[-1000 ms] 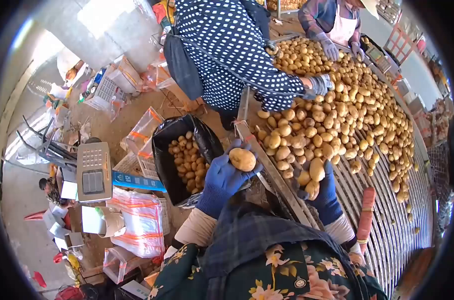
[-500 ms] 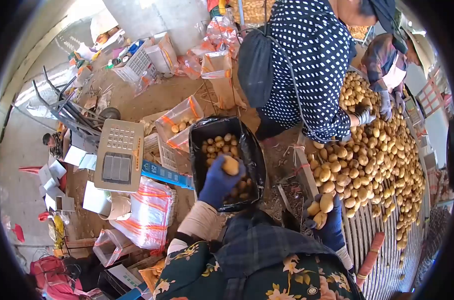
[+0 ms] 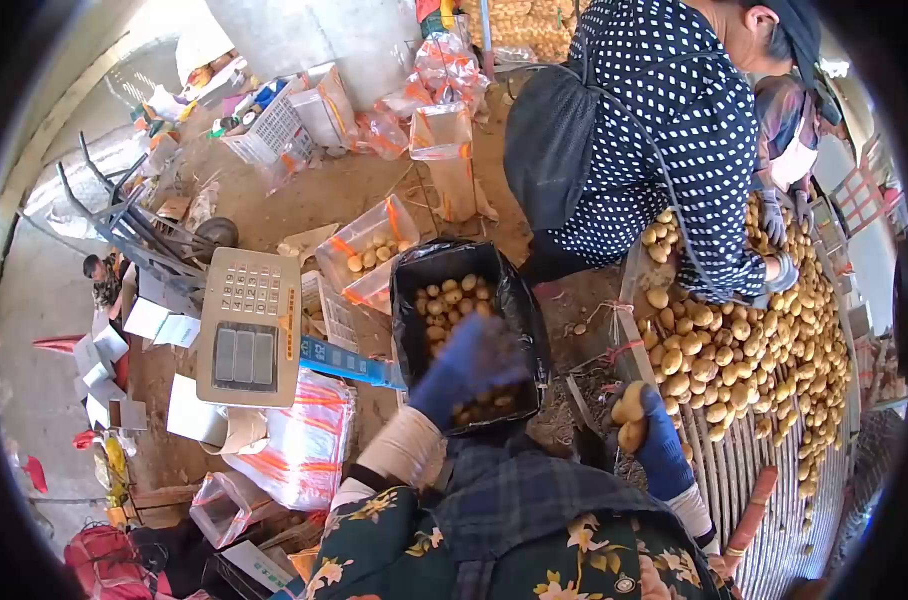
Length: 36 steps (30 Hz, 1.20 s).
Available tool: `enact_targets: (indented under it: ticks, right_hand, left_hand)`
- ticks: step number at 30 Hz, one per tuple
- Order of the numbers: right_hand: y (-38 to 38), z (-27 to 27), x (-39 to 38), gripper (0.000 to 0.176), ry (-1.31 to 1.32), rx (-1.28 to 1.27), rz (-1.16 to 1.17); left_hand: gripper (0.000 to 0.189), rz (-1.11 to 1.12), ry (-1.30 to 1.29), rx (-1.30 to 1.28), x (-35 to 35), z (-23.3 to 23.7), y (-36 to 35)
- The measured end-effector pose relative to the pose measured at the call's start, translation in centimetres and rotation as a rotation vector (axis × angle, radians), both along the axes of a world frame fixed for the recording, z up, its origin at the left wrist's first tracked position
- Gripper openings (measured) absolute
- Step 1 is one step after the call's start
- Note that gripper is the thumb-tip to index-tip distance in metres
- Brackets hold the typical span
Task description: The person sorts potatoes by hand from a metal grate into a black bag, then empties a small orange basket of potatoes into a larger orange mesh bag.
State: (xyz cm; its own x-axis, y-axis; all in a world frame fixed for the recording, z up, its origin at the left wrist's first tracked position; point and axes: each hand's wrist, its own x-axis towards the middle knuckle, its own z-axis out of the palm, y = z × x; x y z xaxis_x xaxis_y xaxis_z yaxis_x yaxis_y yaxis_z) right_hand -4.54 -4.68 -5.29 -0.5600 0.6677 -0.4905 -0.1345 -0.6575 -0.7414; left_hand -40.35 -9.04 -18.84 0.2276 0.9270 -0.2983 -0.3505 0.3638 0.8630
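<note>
My left hand (image 3: 464, 370), in a blue glove, is over a crate lined with a black plastic bag (image 3: 406, 330). Its fingers are smeared by motion, and no potato shows clearly in it. Several potatoes (image 3: 449, 300) lie inside the lined crate, beyond the hand. At the edge of the sorting rack, my right hand (image 3: 662, 450), also gloved in blue, is closed around potatoes (image 3: 630, 402), at least two of them stacked against its palm. To its right, a large heap of potatoes (image 3: 734, 350) covers the slatted rack (image 3: 719, 500).
A scale display (image 3: 249, 330) on a blue arm stands left of the crate. Clear bags with orange stripes (image 3: 314, 440) are stacked below it. A co-worker in a dotted shirt (image 3: 664, 130) bends over the heap, with another person behind. A hand cart (image 3: 144, 220) stands at far left.
The potato seen in my left hand is no longer visible there, and that hand is now blurred. My right hand keeps its potatoes. The co-worker leans further right over the heap.
</note>
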Motion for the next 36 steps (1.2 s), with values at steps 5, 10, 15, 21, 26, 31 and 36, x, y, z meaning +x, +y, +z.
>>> enact_targets:
  ticks: [5,10,15,21,26,31,36]
  right_hand:
    - [1.1,1.6,-5.9,0.045,-0.398,0.646,0.235]
    - [-0.2,5.1,-5.8,0.053,-0.584,0.926,0.337]
    - [-0.8,1.8,1.6,0.056,-1.073,1.161,0.264]
    - [-5.1,-4.7,7.4,0.065,-1.538,1.478,0.323]
    - [-5.1,-5.2,7.3,0.067,-1.492,1.444,0.273]
    - [-5.0,-4.7,7.1,0.068,-1.5,1.455,0.282]
    - [-5.2,-4.6,7.0,0.063,-1.494,1.382,0.269]
  left_hand:
    - [0.061,0.017,-0.704,-0.468,11.7,10.7,-1.0]
    - [0.071,0.063,0.104,0.28,11.3,9.5,-2.8]
    - [0.069,0.166,-0.246,0.161,8.6,6.2,-5.2]
    - [0.058,0.472,-0.035,0.037,2.2,2.6,-7.5]
    - [0.045,0.426,-0.224,-0.514,-4.3,-3.6,-7.0]
    - [0.044,0.25,0.393,-0.488,-3.0,-2.9,-4.9]
    - [0.039,0.333,0.168,-0.51,-1.9,-2.7,-4.2]
